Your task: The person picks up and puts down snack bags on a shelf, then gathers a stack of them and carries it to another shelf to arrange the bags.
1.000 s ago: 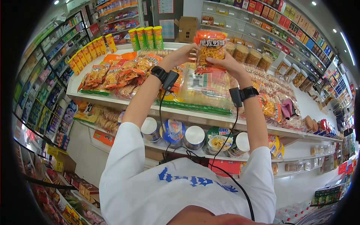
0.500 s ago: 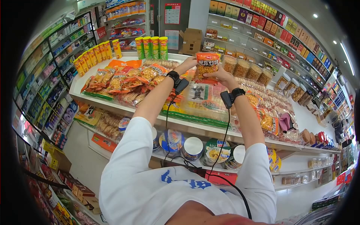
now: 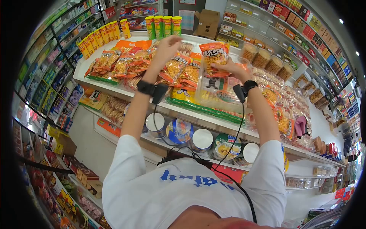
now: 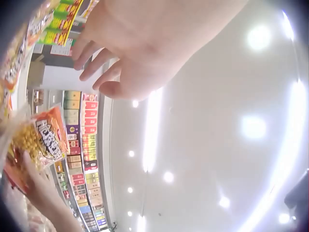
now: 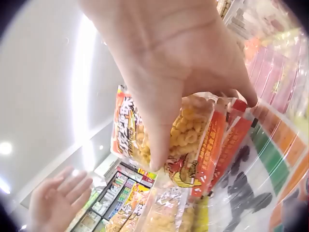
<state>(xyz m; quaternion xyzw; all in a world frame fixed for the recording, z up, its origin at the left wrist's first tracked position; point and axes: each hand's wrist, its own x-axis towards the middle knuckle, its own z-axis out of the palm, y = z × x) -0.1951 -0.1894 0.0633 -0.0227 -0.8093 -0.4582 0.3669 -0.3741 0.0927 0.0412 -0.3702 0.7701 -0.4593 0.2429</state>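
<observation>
My right hand [image 3: 233, 69] grips an orange-topped snack bag [image 3: 214, 57] of yellow crunchy pieces, held upright over a clear plastic box [image 3: 219, 93]. In the right wrist view the thumb presses the front of the bag [image 5: 186, 130], and a second red-orange sealed edge shows right behind it. My left hand [image 3: 167, 51] is raised, empty, above a pile of similar snack bags [image 3: 131, 66]. The left wrist view shows its fingers [image 4: 99, 63] loosely bent and apart from the held bag.
Yellow-lidded green canisters [image 3: 163, 27] and a row of yellow tubes [image 3: 103, 36] line the counter's back. Jars of round biscuits [image 3: 263, 61] stand to the right, near a pink item [image 3: 301, 126]. Instant noodle tubs [image 3: 202, 139] sit on the shelf below the counter edge.
My left hand has moved away from the held bag, leftward over the snack pile. The right hand still holds the bag, now over the box. The head view has shifted slightly.
</observation>
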